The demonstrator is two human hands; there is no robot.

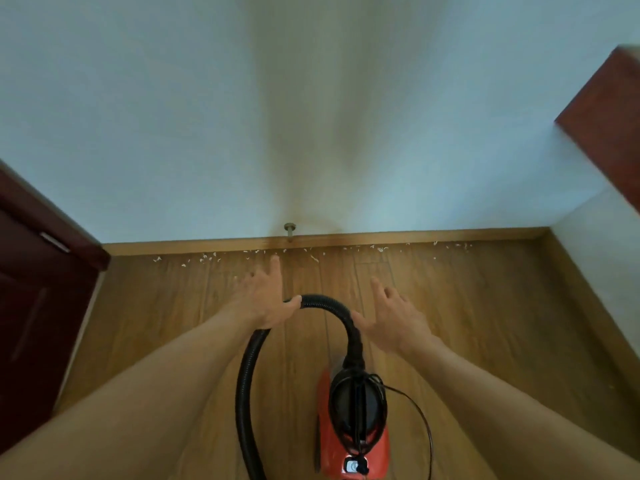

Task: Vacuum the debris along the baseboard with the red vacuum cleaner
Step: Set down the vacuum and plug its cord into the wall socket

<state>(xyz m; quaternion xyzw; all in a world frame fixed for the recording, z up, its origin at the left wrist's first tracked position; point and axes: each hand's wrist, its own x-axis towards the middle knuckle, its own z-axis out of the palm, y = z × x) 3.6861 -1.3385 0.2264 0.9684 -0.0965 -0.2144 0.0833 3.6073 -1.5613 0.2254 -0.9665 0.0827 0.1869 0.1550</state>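
Note:
The red vacuum cleaner stands on the wooden floor right below me, with a black top and handle. Its black ribbed hose arches up from the body and curves down to the left, out of the frame's bottom. My left hand is spread over the top of the hose arch, thumb touching it, fingers apart. My right hand hovers open beside the hose's right side. White debris bits lie scattered along the wooden baseboard. The nozzle is out of view.
A metal door stopper sticks out of the baseboard at centre. A dark red door stands at left, a reddish-brown cabinet at upper right. A white wall corner juts in on the right. A black power cord loops beside the vacuum.

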